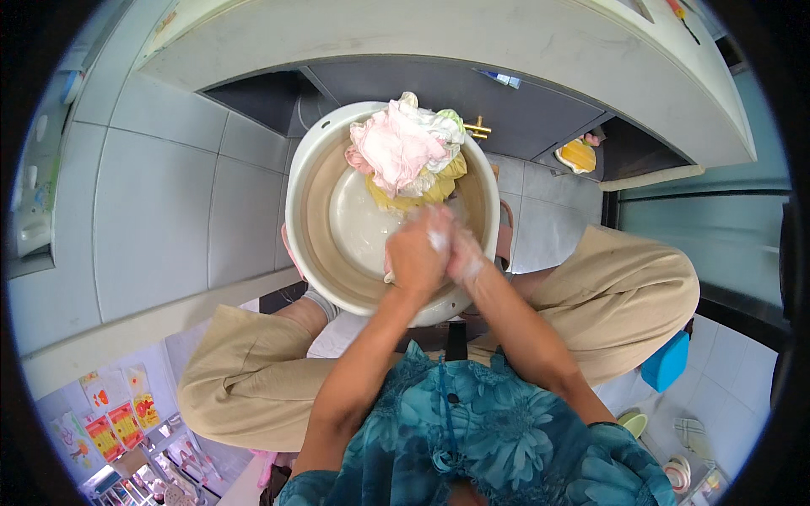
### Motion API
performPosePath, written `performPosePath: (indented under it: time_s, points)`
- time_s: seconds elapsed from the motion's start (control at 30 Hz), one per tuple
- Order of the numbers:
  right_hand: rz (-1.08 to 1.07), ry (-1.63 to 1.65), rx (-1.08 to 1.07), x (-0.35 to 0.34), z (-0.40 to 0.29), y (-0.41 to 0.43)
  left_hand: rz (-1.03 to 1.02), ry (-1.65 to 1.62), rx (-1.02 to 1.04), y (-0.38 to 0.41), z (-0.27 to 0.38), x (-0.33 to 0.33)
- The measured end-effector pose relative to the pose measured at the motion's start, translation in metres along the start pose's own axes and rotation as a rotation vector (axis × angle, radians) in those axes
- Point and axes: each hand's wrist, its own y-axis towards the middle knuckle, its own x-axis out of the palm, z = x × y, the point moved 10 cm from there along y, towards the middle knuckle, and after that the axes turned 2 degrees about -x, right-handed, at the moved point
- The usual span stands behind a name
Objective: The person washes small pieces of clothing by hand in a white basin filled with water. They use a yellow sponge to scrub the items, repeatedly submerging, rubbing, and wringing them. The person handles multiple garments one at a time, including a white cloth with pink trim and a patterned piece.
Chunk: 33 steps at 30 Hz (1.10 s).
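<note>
Over the near half of a round white plastic basin (316, 253), my left hand (415, 253) and my right hand (465, 256) are pressed together, blurred, with white suds on them. They are closed around a small pale pink cloth (388, 269), mostly hidden; only an edge shows below my left hand. Heaped at the basin's far side are a light pink garment (398, 142), a white garment with green parts (446, 126) and a yellow cloth (446, 183). The yellow cloth lies lowest, just beyond my fingers. The basin's pale bottom looks wet.
A dark grey cabinet (392, 82) under a white counter (443, 38) stands behind the basin, with a brass-coloured valve (479, 129) close to its rim. My knees in beige trousers (607, 297) flank the basin. A tiled wall (152, 209) rises at left; a blue plastic object (666, 360) is at right.
</note>
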Motion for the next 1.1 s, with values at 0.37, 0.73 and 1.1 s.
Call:
performPosePath:
  time_s: [0.37,0.73,1.1]
  points:
    - [0.39,-0.296,0.028,0.002,0.006,-0.005,0.18,0.138,-0.066,0.035,-0.035,-0.022]
    - [0.467,-0.151,0.064,-0.01,0.021,-0.013,0.155,0.169,-0.132,0.034,-0.041,-0.012]
    - [0.146,0.006,0.029,-0.05,0.005,-0.007,0.168,0.02,0.023,-0.011,0.003,0.011]
